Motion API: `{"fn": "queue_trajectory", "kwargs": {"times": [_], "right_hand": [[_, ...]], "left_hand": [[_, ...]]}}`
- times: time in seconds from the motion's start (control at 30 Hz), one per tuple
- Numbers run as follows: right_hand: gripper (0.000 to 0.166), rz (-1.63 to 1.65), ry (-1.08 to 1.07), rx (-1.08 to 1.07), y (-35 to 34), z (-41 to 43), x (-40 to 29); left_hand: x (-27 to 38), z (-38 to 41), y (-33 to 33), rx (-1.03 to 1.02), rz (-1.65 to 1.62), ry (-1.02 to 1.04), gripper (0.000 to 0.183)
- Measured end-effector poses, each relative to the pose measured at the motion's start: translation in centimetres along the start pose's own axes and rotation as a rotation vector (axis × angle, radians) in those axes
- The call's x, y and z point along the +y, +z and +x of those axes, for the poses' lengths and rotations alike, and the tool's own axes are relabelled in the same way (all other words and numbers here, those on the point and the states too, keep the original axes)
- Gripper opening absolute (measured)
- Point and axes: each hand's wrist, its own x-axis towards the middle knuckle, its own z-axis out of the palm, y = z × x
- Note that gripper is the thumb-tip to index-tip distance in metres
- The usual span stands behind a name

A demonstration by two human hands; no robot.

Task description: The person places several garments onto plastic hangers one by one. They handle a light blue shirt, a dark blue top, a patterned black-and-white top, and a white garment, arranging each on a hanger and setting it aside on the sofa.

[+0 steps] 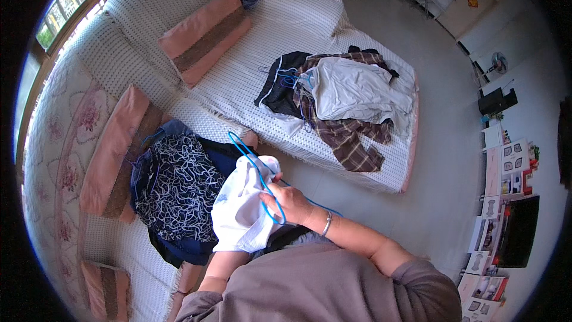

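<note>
A blue wire clothes hanger (275,205) is in my right hand (291,205), whose fingers also lie against a white garment (239,214). The garment hangs in loose folds just left of that hand, with its rounded collar edge turned up. The hanger crosses in front of the cloth, and one end of it passes behind my right wrist. My left forearm (223,268) runs in under the garment. Cloth covers my left hand, so its grip is hidden. Beside the garment lies a pile of dark clothes, topped by a black-and-white patterned garment (178,188).
A sofa (286,112) under a white woven cover bears more clothes: a white shirt (353,89), a brown plaid shirt (357,143) and black clothing with hangers. Pink-and-brown cushions (210,31) lean along its back. At the right are grey floor (438,143) and a television (518,232).
</note>
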Motion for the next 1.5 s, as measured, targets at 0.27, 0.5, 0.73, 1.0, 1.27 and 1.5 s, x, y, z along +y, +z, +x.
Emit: {"fn": "queue_trajectory", "kwargs": {"times": [0.27,0.5,0.73,1.0,1.27,1.5], "right_hand": [[0.025,-0.006,0.155,-0.096,-2.5,1.0,6.2],[0.032,0.110,0.290,-0.438,-2.9,3.3,12.3],[0.028,0.019,0.269,-0.413,-4.8,5.4,21.3],[0.028,0.026,0.561,-0.609,-8.9,6.9,29.4],[0.034,-0.094,0.788,-0.683,-10.1,7.4,34.4],[0.034,-0.057,0.732,-0.534,-10.6,7.7,33.5]], "left_hand": [[-4.8,0.0,-7.2,0.266,0.121,-0.260,0.043],[-7.7,3.0,-11.6,0.513,0.228,-0.453,0.038],[-10.2,9.0,-14.6,0.747,0.400,-0.556,0.032],[-8.4,7.0,-17.7,1.159,0.342,-0.511,0.025],[3.3,18.4,-4.6,0.996,0.011,0.075,0.043],[3.6,20.5,-1.2,0.675,-0.211,0.178,0.042]]}}
